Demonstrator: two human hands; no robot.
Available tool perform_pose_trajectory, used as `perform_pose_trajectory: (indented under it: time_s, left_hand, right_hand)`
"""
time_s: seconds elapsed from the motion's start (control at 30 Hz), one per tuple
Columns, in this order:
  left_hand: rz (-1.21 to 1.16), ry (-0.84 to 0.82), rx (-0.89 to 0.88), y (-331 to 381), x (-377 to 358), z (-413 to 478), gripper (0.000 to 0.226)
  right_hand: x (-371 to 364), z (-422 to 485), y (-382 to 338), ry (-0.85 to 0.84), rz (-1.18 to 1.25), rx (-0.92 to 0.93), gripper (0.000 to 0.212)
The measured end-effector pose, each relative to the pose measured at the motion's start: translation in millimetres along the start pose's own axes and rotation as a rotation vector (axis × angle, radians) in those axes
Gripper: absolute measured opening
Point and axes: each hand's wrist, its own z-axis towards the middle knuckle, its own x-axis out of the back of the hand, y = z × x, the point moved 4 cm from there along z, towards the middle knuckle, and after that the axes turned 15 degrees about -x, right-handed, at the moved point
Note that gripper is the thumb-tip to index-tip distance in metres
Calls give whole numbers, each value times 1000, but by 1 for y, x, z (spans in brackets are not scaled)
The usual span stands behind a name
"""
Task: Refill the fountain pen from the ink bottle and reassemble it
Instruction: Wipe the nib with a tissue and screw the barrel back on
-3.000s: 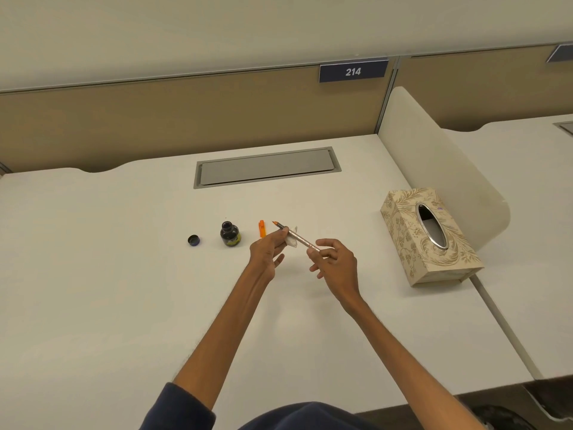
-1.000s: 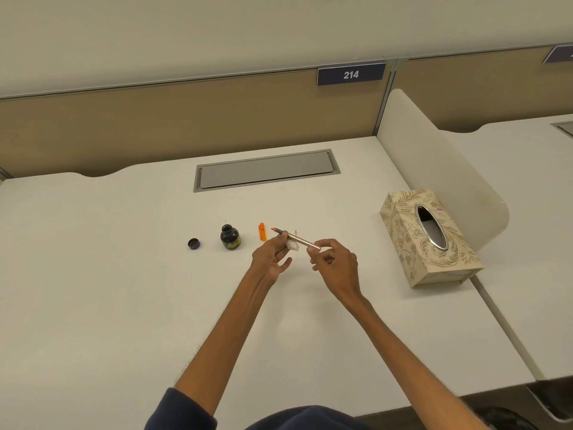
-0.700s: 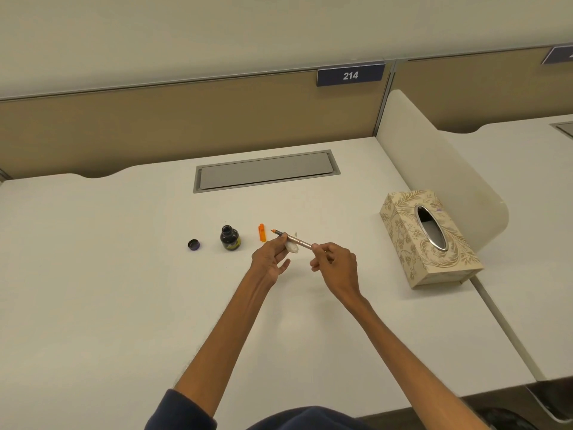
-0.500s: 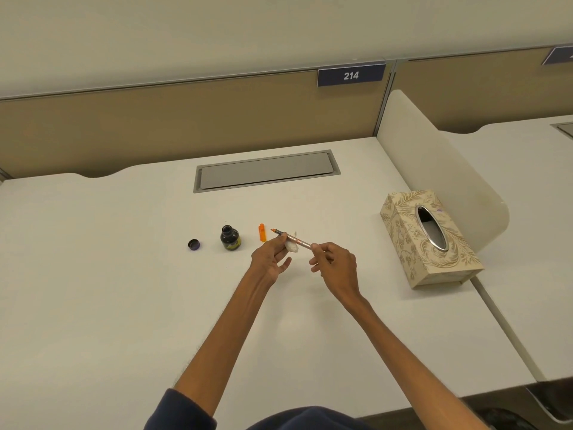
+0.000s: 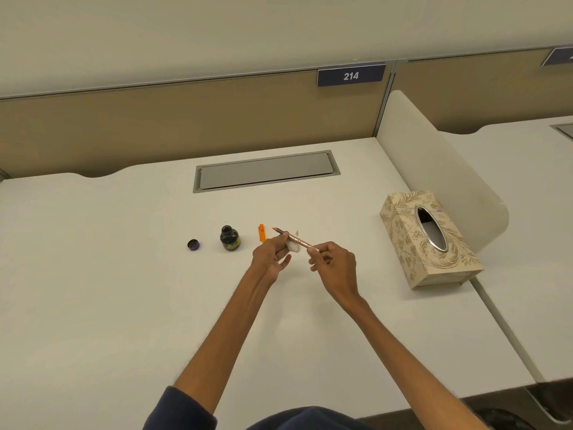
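Here, the desk point(image 5: 93, 290) is viewed from above and in front, and items are logged from left to right. At far left, a small dark bottle cap point(image 5: 193, 244) is laid on the white surface, its open side up, apart from the bottle. Just to its right, the ink bottle point(image 5: 230, 238) is stood upright with its mouth uncovered; dark ink is seen through the glass, though the level cannot be read. An orange pen piece point(image 5: 262, 233) is laid flat just right of the bottle, not touching it.

The left hand point(image 5: 271, 256) is held over the desk, right of the orange piece. Its thumb and fingers are closed on the front part of the fountain pen point(image 5: 294, 240), with a wad of white tissue point(image 5: 293, 245) pressed between fingers and pen. The remaining fingers are loosely spread below. The pen is held clear of the desk, tilted, with its orange nib end pointed up and left toward the orange piece.

The right hand point(image 5: 333, 263) is closed in a narrow pinch on the rear end of the same pen, fingertips bunched around it.

Well to the right, a patterned tissue box point(image 5: 428, 240) is set on the desk beside a curved white divider point(image 5: 434, 169). Its oval slot is seen dark, and no tissue is seen protruding from it. At the back, a grey recessed cable tray lid point(image 5: 266, 171) is closed.
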Motion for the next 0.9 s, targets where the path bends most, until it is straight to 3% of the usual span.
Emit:
perform_pose_trajectory:
  time_s: [0.7,0.9]
  left_hand:
    - [20,-15,-51,5,-3,-4,9]
    - [25,-58,-107,6,-4,-8,8]
  right_hand:
    - [-5,1,1,-12,-87,-17,21]
    - [-2,3,-4,43,-126,50,8]
